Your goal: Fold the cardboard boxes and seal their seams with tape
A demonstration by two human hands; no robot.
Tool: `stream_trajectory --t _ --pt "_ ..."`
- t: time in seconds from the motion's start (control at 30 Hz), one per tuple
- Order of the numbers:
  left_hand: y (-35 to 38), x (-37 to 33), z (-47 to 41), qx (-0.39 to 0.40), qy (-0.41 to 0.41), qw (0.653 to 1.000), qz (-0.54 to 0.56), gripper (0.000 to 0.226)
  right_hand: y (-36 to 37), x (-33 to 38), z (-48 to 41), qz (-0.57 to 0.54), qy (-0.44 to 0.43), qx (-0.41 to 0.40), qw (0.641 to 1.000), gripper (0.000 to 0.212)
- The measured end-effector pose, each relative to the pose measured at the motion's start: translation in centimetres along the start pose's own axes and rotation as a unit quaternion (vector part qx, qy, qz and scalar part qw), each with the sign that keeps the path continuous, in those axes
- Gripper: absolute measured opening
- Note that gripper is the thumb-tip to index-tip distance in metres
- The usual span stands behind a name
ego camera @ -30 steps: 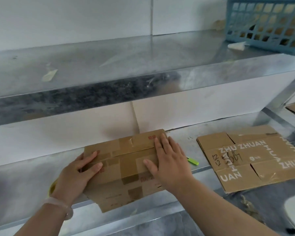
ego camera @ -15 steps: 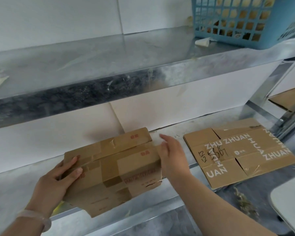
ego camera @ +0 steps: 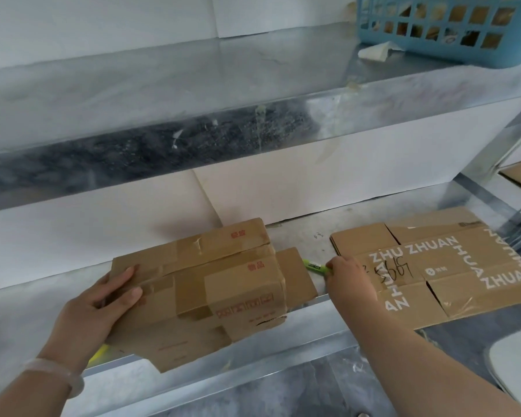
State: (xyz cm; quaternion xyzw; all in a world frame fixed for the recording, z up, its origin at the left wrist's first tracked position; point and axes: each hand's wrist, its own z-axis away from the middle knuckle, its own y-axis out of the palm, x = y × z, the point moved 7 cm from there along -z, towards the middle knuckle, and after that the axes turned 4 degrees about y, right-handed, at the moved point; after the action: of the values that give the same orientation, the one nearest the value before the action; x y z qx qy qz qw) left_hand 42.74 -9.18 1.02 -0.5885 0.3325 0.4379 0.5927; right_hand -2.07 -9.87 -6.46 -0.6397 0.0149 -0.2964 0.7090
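Two hands are at work, each on one thing. The left hand's (ego camera: 100, 302) fingers and thumb are curled over the left end of a brown box (ego camera: 220, 284), tips pressed on its taped top, gripping it. The right hand's (ego camera: 351, 281) fingers are bent down and closed on the near end of one green pen (ego camera: 314, 265), which lies between the two boxes. The left forearm comes up from the lower left corner with one pale bracelet (ego camera: 57, 379) on the wrist. The right forearm reaches in from the lower right, back of the hand upward.

The brown box is partly folded, tilted, and hangs over the front edge of the lower shelf (ego camera: 301, 236). Just right of the pen lies a second box (ego camera: 451, 263), flat, with white lettering and black handwriting; the right hand overlaps its left edge. On the upper shelf (ego camera: 193, 85) stands one blue basket (ego camera: 433, 46), far right.
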Motion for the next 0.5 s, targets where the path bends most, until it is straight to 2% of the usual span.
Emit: stream_trajectory --t 0.23,0.43,0.5 --pt "0.1 -0.3 0.2 0.005 0.002 1.0 0.007 0.05 -1.5 -1.7 0.1 0.001 0.014 -0.036 0.999 0.021" --pt "0.0 0.0 -0.1 -0.001 0.011 1.0 -0.013 0.05 -2.4 -4.2 1.3 -0.072 0.033 -0.111 0.991 0.014" --pt "0.0 0.5 -0.3 0.0 0.015 1.0 -0.017 0.052 -2.4 -4.7 1.4 -0.079 0.046 -0.114 0.989 0.015"
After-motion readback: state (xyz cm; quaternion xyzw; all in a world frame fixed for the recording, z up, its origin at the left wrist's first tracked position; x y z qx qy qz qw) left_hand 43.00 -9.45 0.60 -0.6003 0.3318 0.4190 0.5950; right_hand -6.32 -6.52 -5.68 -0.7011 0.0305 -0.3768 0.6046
